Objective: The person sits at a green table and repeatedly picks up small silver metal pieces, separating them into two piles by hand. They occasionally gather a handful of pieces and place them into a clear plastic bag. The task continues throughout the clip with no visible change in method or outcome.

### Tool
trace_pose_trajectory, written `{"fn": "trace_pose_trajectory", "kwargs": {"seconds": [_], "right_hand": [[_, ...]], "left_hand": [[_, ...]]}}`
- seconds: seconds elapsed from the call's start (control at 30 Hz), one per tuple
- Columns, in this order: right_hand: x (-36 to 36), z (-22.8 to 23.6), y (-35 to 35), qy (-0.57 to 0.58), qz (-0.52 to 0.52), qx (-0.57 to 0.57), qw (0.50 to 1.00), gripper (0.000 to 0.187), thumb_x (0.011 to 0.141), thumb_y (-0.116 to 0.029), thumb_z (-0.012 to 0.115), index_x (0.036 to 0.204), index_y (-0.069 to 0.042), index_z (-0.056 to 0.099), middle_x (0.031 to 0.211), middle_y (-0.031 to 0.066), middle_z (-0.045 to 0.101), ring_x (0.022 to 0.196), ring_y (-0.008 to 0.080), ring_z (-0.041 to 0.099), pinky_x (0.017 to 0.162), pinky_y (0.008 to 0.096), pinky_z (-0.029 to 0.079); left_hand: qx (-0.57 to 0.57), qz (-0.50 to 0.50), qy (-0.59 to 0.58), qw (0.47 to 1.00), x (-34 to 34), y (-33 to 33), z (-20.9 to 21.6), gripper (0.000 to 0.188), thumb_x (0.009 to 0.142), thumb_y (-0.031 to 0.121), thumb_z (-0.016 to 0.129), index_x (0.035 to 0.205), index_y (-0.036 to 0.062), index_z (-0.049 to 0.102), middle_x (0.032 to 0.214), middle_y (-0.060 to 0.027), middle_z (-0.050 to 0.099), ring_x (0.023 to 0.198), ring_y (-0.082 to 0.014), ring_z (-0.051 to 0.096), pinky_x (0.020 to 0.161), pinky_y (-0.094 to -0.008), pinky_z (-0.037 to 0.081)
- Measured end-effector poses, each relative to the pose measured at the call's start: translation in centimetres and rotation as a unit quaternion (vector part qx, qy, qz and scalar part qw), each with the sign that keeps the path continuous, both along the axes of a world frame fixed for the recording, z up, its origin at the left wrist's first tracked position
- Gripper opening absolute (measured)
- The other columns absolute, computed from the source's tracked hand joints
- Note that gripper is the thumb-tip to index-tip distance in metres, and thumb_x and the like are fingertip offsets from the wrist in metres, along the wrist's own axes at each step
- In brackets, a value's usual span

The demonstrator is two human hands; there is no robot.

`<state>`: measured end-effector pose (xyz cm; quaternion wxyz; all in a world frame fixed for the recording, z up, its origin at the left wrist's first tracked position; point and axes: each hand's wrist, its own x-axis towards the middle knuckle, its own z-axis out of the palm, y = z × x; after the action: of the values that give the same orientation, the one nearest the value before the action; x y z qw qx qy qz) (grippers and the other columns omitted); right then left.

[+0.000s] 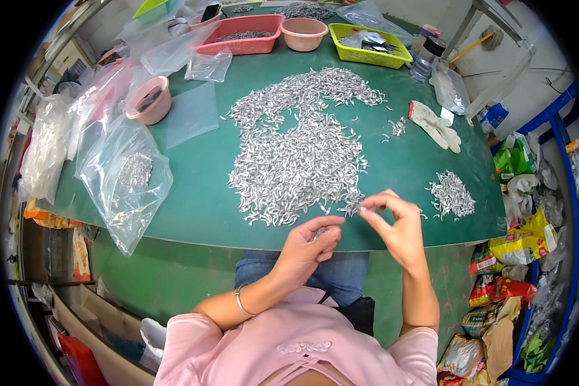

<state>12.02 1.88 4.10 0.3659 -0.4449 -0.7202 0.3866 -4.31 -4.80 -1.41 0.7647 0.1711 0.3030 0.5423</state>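
A big heap of small curved silvery metal pieces (296, 164) spreads over the middle of the green table. At its near right edge, the thumb and forefinger of my right hand (397, 228) pinch one small silvery piece (362, 208). My left hand (305, 249) is close by, over the table's front edge, its fingers curled round a few grey pieces (318, 233) and its forefinger stretched toward the right hand. How many pieces it holds is hidden. Right of my right hand lies a smaller separate pile of pieces (451, 194).
On the left a clear plastic bag (132, 206) contains pieces, beside a pink bowl (149, 100). At the back stand a red tray (241, 35), a pink basin (302, 33) and a yellow-green tray (371, 46). White gloves (434, 127) and a bottle (426, 59) lie right.
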Motion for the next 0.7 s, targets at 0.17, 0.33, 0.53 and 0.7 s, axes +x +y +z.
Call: {"fn": "trace_pose_trajectory", "kwargs": {"seconds": [0.17,0.33,0.53,0.7], "right_hand": [[-0.4,0.7,-3.7,-0.009,0.05,0.066,0.997,0.013,0.068,0.001,0.068,0.08,0.0,0.064,0.076,0.008,0.063,0.074,0.0193,0.057,0.067,0.0293,0.043],[-0.5,1.0,-5.2,0.008,0.051,0.091,0.994,0.014,0.066,0.003,0.068,0.079,0.0,0.065,0.076,0.0081,0.064,0.073,0.0206,0.057,0.069,0.0304,0.044],[-0.9,1.0,-5.5,0.066,0.056,0.049,0.995,0.014,0.067,0.005,0.066,0.081,0.001,0.065,0.077,0.009,0.064,0.073,0.0187,0.058,0.067,0.0283,0.045],[-0.7,0.5,-5.0,0.137,0.054,-0.01,0.989,0.013,0.069,0.006,0.065,0.082,0.003,0.065,0.078,0.0091,0.063,0.074,0.0164,0.057,0.067,0.0261,0.045]], "left_hand": [[0.071,0.01,0.089,0.993,0.0,-1.5,2.3,0.022,0.085,0.003,0.057,0.106,0.0005,0.055,0.077,0.0017,0.048,0.052,-0.0011,0.034,0.044,-0.017,0.025],[0.073,0.013,0.102,0.992,-0.2,-2.7,2.8,0.017,0.082,0.005,0.062,0.099,0.0009,0.059,0.072,0.0045,0.05,0.054,0.0005,0.035,0.044,-0.0163,0.024],[0.07,0.027,0.121,0.99,-0.4,-2.8,3.5,0.013,0.082,0.0,0.06,0.096,0.0003,0.058,0.067,0.0028,0.049,0.05,-0.0001,0.035,0.043,-0.0171,0.023],[0.086,0.038,0.152,0.984,-0.5,-2.5,4.2,0.011,0.081,0.004,0.063,0.092,0.0,0.062,0.077,0.0013,0.056,0.061,-0.0011,0.044,0.051,-0.0156,0.033]]}}
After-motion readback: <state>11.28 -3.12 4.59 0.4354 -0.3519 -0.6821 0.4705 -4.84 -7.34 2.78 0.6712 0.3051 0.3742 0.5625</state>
